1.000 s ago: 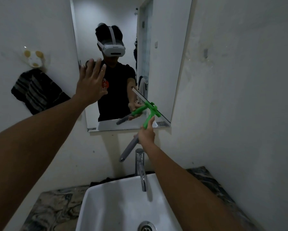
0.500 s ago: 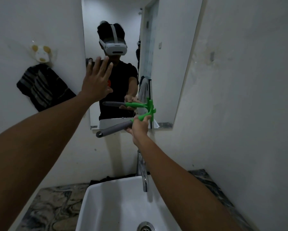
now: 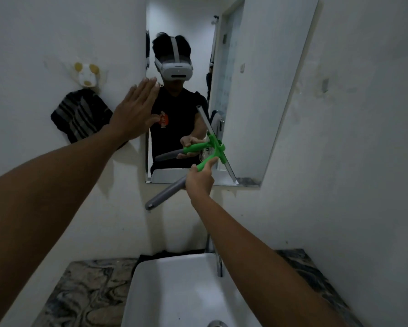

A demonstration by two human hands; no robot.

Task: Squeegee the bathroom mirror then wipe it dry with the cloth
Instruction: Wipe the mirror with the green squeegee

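The bathroom mirror [image 3: 264,90] hangs on the white wall above the basin. My right hand [image 3: 199,182] grips the squeegee [image 3: 210,160] where its green neck meets the grey handle. The blade lies slanted against the glass near the mirror's lower right, and the grey handle points down to the left. My left hand [image 3: 133,112] is flat with fingers straight, pressed at the mirror's left edge, partly on the wall. A dark striped cloth [image 3: 80,115] hangs from a wall hook to the left of the mirror.
A white basin [image 3: 174,291] with a chrome tap [image 3: 218,260] sits below on a marbled counter [image 3: 80,293]. A white hook holder [image 3: 86,75] is stuck to the wall above the cloth. A dark item lies behind the basin.
The squeegee blade has turned from upright to slanted on the glass, and the handle end has dropped lower. My left hand stays at the mirror's left edge.
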